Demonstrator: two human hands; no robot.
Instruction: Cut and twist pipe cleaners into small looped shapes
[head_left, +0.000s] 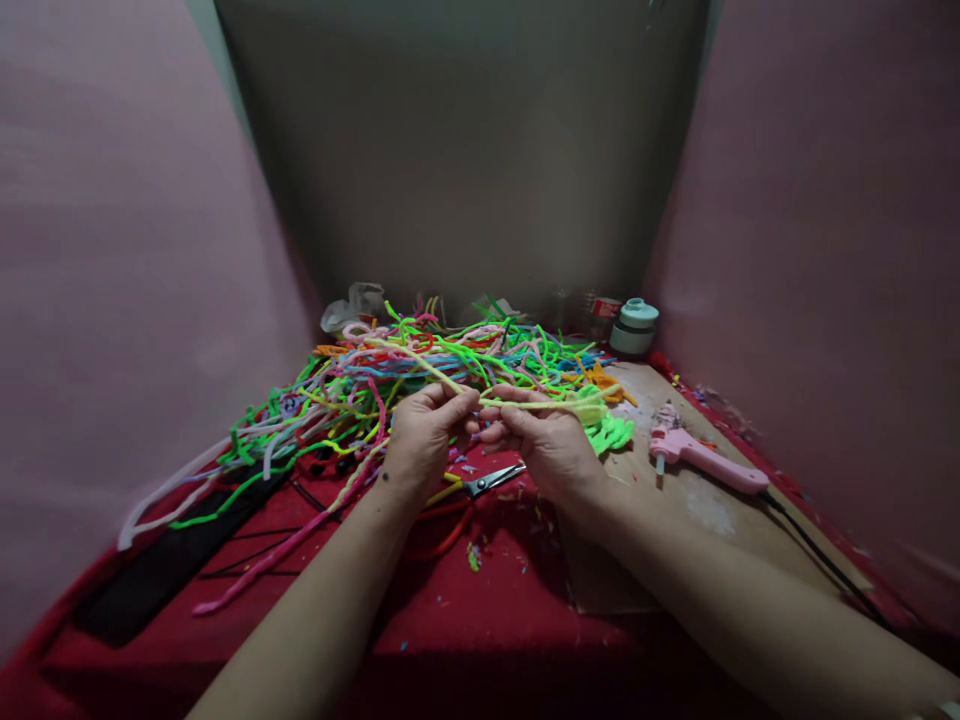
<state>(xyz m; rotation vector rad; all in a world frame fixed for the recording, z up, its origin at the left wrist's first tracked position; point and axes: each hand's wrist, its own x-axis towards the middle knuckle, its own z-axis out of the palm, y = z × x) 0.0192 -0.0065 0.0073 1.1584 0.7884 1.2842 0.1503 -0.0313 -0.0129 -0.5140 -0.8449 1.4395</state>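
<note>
Both hands meet over the middle of the table, pinching one pale yellow pipe cleaner. My left hand is closed on it with thumb and forefinger, and a long end runs up and left from there. Close beside it, my right hand is closed on the same pipe cleaner, whose other end reaches out to the right. Under the hands lie scissors with their blades pointing right. A bright green fuzzy bundle sits just beyond my right hand.
A tangled heap of coloured pipe cleaners spreads across the back and left. On the right, a pink glue gun with a black cord rests on a brown board. A lidded jar stands behind. Scraps dot the red tablecloth.
</note>
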